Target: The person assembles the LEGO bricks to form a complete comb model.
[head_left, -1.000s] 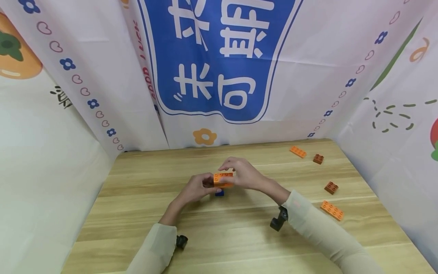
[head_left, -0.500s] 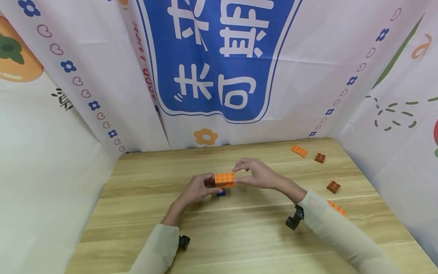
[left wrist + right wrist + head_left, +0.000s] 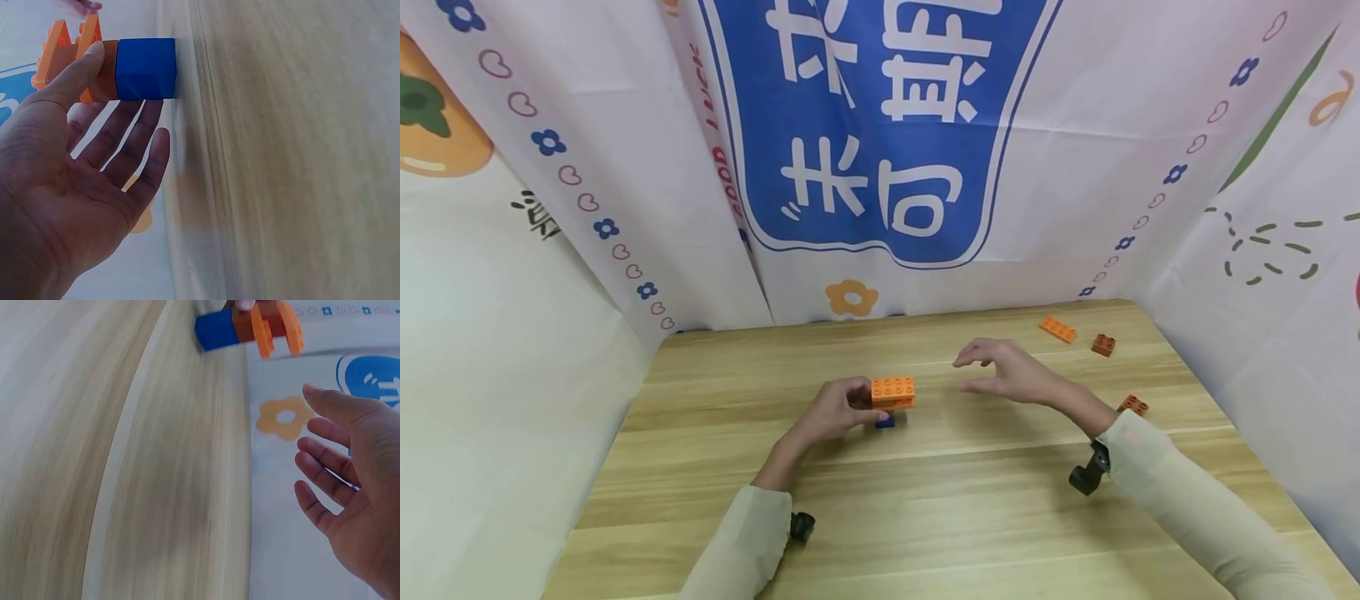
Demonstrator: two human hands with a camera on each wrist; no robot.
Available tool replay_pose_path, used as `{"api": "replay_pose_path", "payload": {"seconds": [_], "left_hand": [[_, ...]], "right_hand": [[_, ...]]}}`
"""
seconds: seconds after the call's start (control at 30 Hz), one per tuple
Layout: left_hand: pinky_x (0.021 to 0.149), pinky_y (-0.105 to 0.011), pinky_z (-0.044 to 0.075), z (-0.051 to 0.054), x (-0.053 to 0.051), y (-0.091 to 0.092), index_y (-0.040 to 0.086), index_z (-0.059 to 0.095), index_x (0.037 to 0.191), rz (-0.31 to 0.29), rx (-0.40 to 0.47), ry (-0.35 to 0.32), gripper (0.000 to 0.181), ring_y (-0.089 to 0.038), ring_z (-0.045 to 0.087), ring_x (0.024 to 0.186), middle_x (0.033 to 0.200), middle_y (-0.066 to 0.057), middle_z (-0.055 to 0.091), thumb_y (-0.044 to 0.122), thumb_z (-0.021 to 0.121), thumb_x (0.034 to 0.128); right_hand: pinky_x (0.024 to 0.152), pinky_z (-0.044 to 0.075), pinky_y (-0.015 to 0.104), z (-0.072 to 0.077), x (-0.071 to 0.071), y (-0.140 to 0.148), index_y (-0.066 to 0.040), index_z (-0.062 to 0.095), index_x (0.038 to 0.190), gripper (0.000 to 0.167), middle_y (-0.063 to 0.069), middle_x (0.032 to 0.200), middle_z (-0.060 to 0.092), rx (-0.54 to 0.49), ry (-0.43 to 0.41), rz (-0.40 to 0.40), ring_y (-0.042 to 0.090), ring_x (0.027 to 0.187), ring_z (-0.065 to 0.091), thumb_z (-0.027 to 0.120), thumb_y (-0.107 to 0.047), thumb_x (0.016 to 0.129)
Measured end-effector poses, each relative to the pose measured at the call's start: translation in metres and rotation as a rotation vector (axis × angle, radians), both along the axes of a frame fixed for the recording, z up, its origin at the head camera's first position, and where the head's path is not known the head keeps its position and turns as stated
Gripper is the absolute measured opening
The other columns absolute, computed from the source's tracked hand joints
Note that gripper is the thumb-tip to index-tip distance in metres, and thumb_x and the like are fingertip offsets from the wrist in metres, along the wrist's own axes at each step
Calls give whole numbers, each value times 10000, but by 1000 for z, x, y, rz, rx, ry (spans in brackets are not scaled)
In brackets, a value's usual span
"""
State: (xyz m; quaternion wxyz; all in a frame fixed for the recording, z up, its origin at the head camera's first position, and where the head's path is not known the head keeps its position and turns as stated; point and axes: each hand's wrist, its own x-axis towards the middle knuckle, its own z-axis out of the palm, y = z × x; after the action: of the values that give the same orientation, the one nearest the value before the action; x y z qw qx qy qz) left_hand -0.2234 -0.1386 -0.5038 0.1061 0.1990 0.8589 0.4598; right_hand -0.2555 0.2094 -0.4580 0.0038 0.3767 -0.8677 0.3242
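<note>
A stack of toy building bricks stands on the wooden table (image 3: 850, 517). Its blue block (image 3: 147, 69) is at the bottom, with brown and orange bricks alternating above and an orange studded brick (image 3: 892, 387) on top. My left hand (image 3: 833, 412) holds the stack, the thumb (image 3: 81, 75) pressing a lower orange and brown part; the contact on the far side is hidden. To the right of the stack, my right hand (image 3: 1011, 373) hovers apart from it with fingers loosely bent and nothing in them. Its palm and fingers also show in the right wrist view.
An orange brick (image 3: 1058, 329) and a brown brick (image 3: 1103, 345) lie at the table's back right. Another brown brick (image 3: 1133, 405) lies nearer, partly behind the right sleeve (image 3: 1195, 492). A printed cloth (image 3: 850, 267) hangs along the back edge.
My right hand has let go of the top orange brick and moved right, away from the stack. Its sleeve now hides the near orange brick. The left hand stays on the stack.
</note>
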Motion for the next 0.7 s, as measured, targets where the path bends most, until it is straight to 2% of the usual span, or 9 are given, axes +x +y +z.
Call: {"api": "replay_pose_path", "payload": {"seconds": [0.13, 0.33, 0.4, 0.57, 0.7], "left_hand": [[784, -296, 583, -1, 1, 0, 125, 716, 1027, 1, -2, 1, 226, -153, 685, 887, 1020, 4, 754, 227, 875, 902], [795, -295, 586, -1, 1, 1, 132, 717, 1025, 7, -12, -5, 220, -149, 687, 894, 1026, 4, 755, 226, 874, 904], [795, -299, 588, 0, 1, 1, 126, 717, 1029, 11, -12, -2, 222, -150, 688, 896, 1028, 0, 756, 218, 875, 903], [803, -301, 592, 2, 1, 2, 114, 715, 1036, 14, -16, 2, 226, -147, 693, 905, 1037, -7, 759, 208, 872, 905], [813, -302, 592, 1, 1, 1, 117, 718, 1041, 14, -14, -2, 223, -150, 697, 911, 1041, -8, 760, 209, 871, 907]], "right_hand": [[893, 598, 528, -1, -2, 17, -78, 786, 1171, 307, 61, 1168, 738, 14, -6, -8, 317, 1082, 706, 880, -141, 886], [882, 607, 459, -5, -5, 44, -90, 789, 1151, 298, 41, 1163, 749, 62, 10, -37, 246, 1077, 710, 889, -134, 874], [869, 611, 473, -6, -5, 54, -72, 791, 1141, 291, 44, 1154, 751, 68, 13, -35, 255, 1068, 711, 888, -117, 871], [865, 607, 536, -10, -5, 77, -24, 787, 1144, 310, 54, 1144, 746, 78, -30, -34, 295, 1068, 704, 891, -91, 859], [875, 598, 534, -11, -1, 94, -22, 780, 1156, 317, 63, 1152, 744, 99, -73, -55, 327, 1059, 701, 886, -109, 870]]}}
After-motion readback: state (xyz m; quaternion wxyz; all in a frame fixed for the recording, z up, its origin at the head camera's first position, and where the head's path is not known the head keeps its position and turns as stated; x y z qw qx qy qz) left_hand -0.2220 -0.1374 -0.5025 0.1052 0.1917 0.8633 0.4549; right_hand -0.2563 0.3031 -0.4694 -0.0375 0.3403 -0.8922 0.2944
